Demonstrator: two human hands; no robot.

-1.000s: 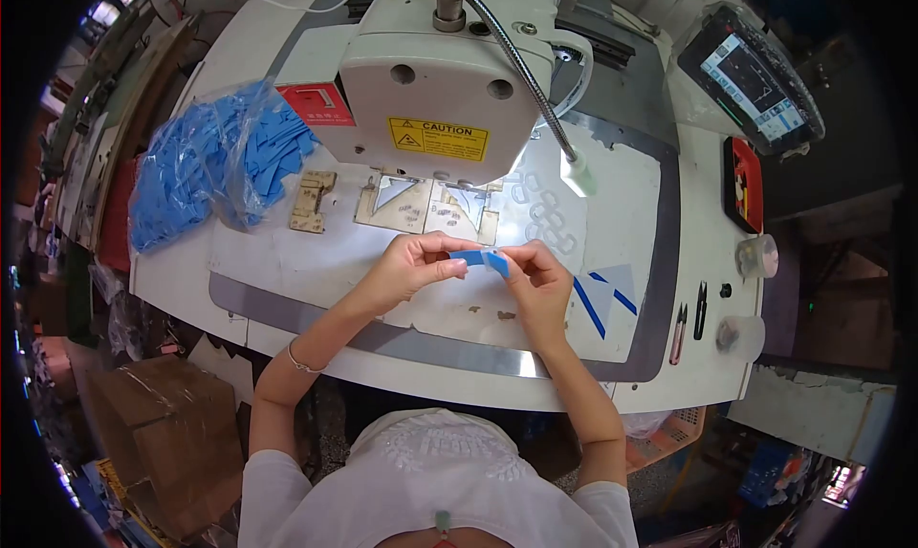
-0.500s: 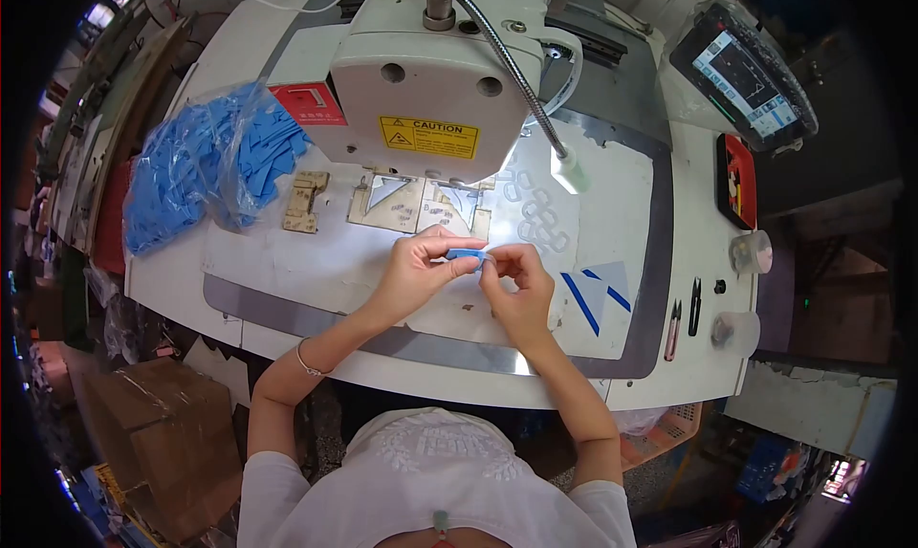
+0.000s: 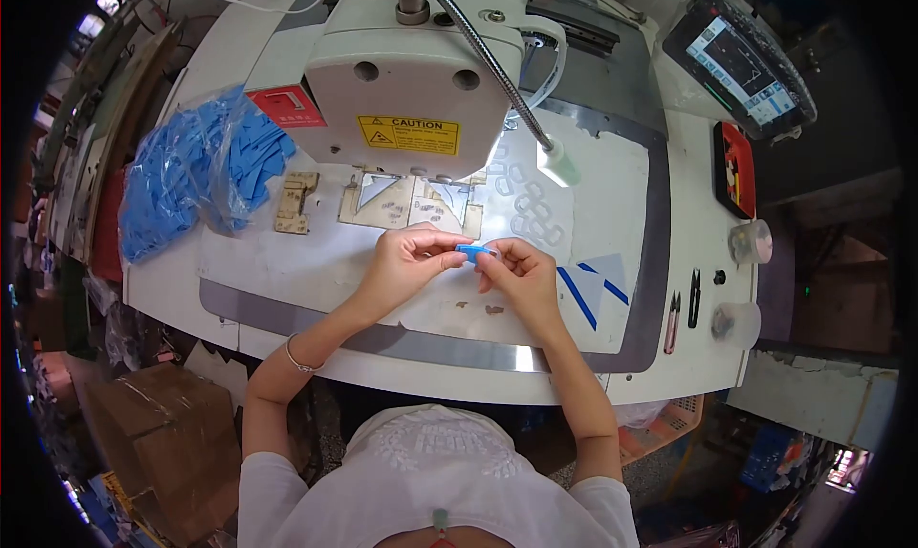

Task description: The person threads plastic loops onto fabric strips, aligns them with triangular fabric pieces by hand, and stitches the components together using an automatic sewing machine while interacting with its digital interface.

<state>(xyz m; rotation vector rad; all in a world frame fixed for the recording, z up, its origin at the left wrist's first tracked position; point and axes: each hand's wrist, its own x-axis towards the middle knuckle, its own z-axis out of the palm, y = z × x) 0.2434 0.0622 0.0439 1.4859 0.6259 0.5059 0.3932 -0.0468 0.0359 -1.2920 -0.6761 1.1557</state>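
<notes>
A small blue strip (image 3: pixel 472 252) is pinched between my two hands, above the white work plate in front of the sewing machine head (image 3: pixel 406 89). My left hand (image 3: pixel 409 261) grips its left end between thumb and fingers. At the right end, my right hand (image 3: pixel 519 273) holds it with thumb and fingertips, which hide part of it. Just beyond my hands lies a beige template (image 3: pixel 387 207) with triangular cut-outs, partly under the machine head. Right of my right hand rests a pale triangular piece with blue stripes (image 3: pixel 595 287).
A plastic bag of blue strips (image 3: pixel 196 175) lies at the left, near another beige template piece (image 3: pixel 295 204). A bendable lamp (image 3: pixel 557 163) hangs over the plate. At the right are thread snips (image 3: pixel 673 321), black tweezers (image 3: pixel 694 297), a red-black tray (image 3: pixel 734 170), small tubs (image 3: pixel 734 327) and a control screen (image 3: pixel 741 65).
The view has shifted slightly, so the machine sits a little further left. Both hands still hold the blue strip, and the right hand's fingers have changed their grip a little.
</notes>
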